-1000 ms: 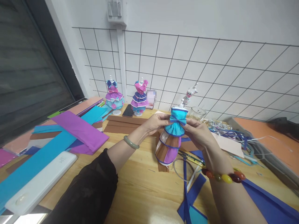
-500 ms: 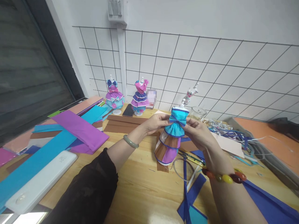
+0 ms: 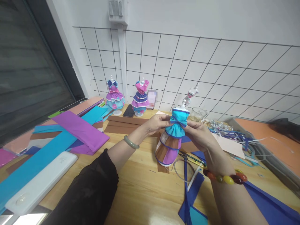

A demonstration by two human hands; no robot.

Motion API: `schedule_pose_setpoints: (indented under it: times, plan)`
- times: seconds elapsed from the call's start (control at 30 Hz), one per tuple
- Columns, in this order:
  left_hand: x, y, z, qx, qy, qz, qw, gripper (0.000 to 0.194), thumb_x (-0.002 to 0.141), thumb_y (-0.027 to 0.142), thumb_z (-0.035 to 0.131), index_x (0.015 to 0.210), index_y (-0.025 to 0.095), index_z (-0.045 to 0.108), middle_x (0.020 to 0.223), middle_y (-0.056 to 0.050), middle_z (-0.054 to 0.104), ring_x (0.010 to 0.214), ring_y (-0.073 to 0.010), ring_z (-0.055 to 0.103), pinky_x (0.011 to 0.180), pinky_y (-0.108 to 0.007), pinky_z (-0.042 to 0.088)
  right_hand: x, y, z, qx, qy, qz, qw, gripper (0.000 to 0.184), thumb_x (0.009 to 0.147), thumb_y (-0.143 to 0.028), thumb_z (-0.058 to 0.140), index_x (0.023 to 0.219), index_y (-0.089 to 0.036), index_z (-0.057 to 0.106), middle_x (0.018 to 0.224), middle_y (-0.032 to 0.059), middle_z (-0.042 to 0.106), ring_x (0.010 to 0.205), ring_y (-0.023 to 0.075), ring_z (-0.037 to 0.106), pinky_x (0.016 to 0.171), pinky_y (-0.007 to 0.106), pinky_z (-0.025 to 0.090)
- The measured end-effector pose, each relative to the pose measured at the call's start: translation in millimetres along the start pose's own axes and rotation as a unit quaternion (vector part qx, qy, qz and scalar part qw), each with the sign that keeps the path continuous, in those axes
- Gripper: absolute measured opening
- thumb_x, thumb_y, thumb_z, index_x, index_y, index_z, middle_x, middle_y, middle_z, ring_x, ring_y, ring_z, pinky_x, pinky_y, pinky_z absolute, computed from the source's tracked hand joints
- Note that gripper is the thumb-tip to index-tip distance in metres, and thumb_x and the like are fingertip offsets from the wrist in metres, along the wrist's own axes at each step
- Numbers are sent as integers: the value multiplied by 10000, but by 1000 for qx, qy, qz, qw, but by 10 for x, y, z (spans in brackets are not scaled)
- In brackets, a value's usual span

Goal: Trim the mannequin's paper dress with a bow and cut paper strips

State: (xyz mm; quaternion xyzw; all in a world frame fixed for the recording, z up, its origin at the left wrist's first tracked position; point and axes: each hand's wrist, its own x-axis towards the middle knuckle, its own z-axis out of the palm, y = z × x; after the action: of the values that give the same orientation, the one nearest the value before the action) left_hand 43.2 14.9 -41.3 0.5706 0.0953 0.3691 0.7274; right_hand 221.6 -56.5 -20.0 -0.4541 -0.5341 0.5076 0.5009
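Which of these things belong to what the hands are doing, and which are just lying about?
In the work:
- turquoise-topped dress, with its bow between left hand and right hand
- perhaps purple fabric, matching a skirt panel

Apparently just lying or standing about:
- dark phone
- clear jar
- two other dressed forms

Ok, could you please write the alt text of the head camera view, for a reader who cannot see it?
Two bare hands, left and right, hold a small dress form at its blue bow. Behind stand two other dressed forms; purple fabric lies at left, scissors at right.
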Motion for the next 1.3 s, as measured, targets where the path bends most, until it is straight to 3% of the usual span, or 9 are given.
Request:
schedule_pose_setpoints:
  times: [0.27, 0.53, 0.97, 1.3]
  plan:
    - [-14, 30, 51, -12, -21, 4, 1000, 364, 656, 278, 741, 990, 152, 669, 993, -81, 656, 901, -153, 592, 869, -312, 401, 3, 1, -26, -22, 4, -18, 1000, 318, 610, -409, 767, 859, -214, 742, 832, 44, 724, 754, 213, 643, 727, 373, 502]
    - [-3, -8, 9, -7, -6, -4, 1000, 365, 627, 309, 758, 940, 131, 696, 954, -96, 676, 877, -170, 599, 848, -324, 409, 23, 8, -19, -28, 56, -26, 998, 211, 584, -379, 785, 680, -200, 725, 598, -2, 663, 549, 117, 559, 578, 271, 468]
    - [-15, 15, 0, 20, -8, -12, 1000, 335, 637, 320, 749, 904, 125, 701, 885, -77, 679, 819, -143, 598, 821, -299, 424, 22, 23, -27, -41, 55, -61, 996, 184, 602, -358, 778, 654, -196, 709, 611, -8, 656, 570, 113, 557, 589, 263, 462]
    - [-13, 38, -25, 52, -22, -12, 998, 329, 643, 323, 743, 907, 131, 704, 919, -75, 682, 840, -141, 597, 823, -283, 432, 7, 10, -38, -31, 27, -44, 998, 202, 594, -353, 785, 725, -210, 727, 665, 6, 691, 593, 139, 598, 598, 283, 494]
